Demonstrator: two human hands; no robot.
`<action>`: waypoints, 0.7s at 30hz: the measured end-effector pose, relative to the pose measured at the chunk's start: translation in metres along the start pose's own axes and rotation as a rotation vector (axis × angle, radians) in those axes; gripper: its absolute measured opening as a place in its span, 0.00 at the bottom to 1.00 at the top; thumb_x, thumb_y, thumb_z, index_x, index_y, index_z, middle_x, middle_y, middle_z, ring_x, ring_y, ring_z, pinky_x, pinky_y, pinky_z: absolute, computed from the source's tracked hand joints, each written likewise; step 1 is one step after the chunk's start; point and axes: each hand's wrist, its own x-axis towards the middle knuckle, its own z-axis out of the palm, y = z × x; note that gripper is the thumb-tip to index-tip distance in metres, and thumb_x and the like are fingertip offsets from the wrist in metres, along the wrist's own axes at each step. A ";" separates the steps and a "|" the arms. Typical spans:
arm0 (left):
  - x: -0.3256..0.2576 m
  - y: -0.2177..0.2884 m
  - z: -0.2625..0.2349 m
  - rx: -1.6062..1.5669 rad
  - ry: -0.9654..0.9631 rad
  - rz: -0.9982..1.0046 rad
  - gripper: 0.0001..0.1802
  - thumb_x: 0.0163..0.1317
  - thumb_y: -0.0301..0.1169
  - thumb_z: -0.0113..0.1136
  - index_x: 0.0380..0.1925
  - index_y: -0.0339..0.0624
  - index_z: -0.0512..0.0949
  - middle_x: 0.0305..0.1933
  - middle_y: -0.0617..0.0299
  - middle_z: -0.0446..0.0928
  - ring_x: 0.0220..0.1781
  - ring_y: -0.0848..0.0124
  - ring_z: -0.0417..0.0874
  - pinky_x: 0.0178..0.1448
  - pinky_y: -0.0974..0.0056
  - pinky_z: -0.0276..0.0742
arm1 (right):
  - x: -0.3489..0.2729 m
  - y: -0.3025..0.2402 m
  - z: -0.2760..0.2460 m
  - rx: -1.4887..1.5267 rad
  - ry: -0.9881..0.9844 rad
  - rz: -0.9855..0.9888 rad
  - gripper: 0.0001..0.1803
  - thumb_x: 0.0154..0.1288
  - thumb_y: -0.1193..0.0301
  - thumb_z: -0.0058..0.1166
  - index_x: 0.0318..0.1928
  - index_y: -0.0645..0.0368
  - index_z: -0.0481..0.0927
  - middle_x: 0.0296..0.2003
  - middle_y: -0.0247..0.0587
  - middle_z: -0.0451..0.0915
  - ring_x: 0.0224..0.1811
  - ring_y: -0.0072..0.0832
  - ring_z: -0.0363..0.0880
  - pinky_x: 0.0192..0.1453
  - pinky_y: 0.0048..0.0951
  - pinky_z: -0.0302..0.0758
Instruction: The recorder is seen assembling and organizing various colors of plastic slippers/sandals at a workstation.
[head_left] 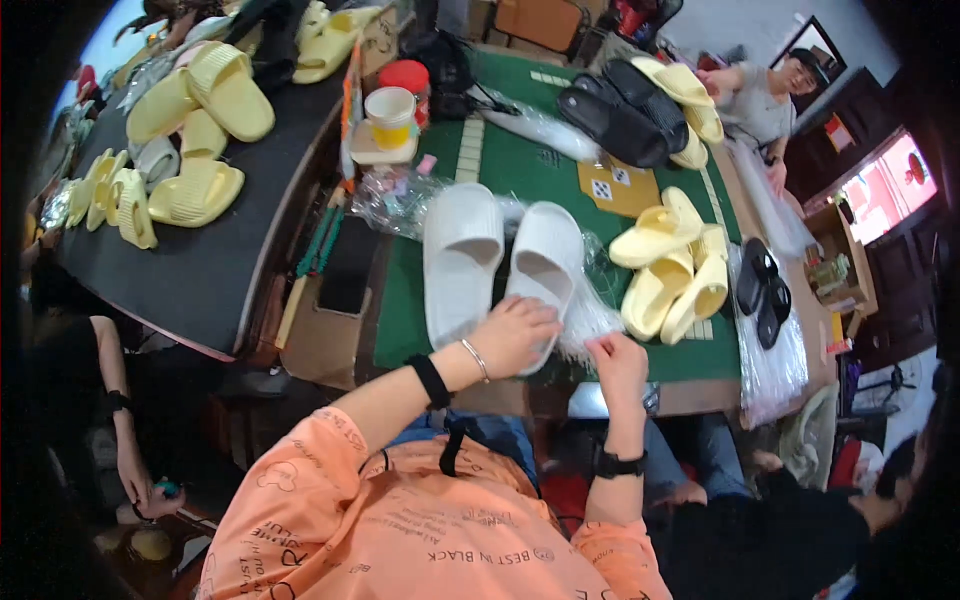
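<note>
A pair of white slide slippers lies in front of me on the green mat. The left slipper (462, 260) is untouched. Across the heel part of the right slipper (545, 245) rests my left hand (515, 335), its fingers laid over the footbed; its thumb is hidden. Beside that slipper spreads a bundle of thin whitish plastic strands (590, 322). My right hand (622, 362) is closed in a pinch at the bundle's near edge, thumb and forefinger together on the strands. How many it holds is too small to tell.
Pale yellow slippers (665, 270) and black slippers (625, 110) share the green mat (400, 320). Clear plastic bags (775, 350) hang over the right edge. A yellow-white cup (390, 115) stands back left. More yellow slippers (200, 190) lie on a dark table. A person (760, 105) sits far right.
</note>
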 end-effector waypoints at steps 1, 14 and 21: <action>0.002 0.000 0.006 0.021 -0.020 0.010 0.29 0.44 0.34 0.59 0.50 0.47 0.67 0.56 0.57 0.64 0.58 0.59 0.62 0.61 0.54 0.54 | -0.002 0.005 -0.004 -0.043 -0.011 0.008 0.12 0.48 0.66 0.58 0.22 0.64 0.74 0.19 0.48 0.75 0.22 0.43 0.74 0.27 0.36 0.68; 0.000 -0.006 0.003 -0.015 -0.012 -0.010 0.29 0.45 0.36 0.59 0.52 0.51 0.66 0.57 0.60 0.63 0.59 0.61 0.62 0.62 0.55 0.52 | -0.032 -0.039 -0.082 0.367 0.110 -0.119 0.03 0.55 0.78 0.45 0.30 0.65 0.69 0.37 0.44 0.75 0.38 0.29 0.73 0.45 0.27 0.67; -0.005 -0.007 0.005 -0.018 -0.003 -0.034 0.29 0.46 0.35 0.58 0.52 0.51 0.66 0.57 0.60 0.63 0.59 0.61 0.61 0.63 0.55 0.51 | -0.074 -0.078 -0.142 1.553 -0.093 -0.661 0.05 0.61 0.74 0.37 0.33 0.64 0.61 0.27 0.49 0.74 0.30 0.29 0.74 0.47 0.36 0.68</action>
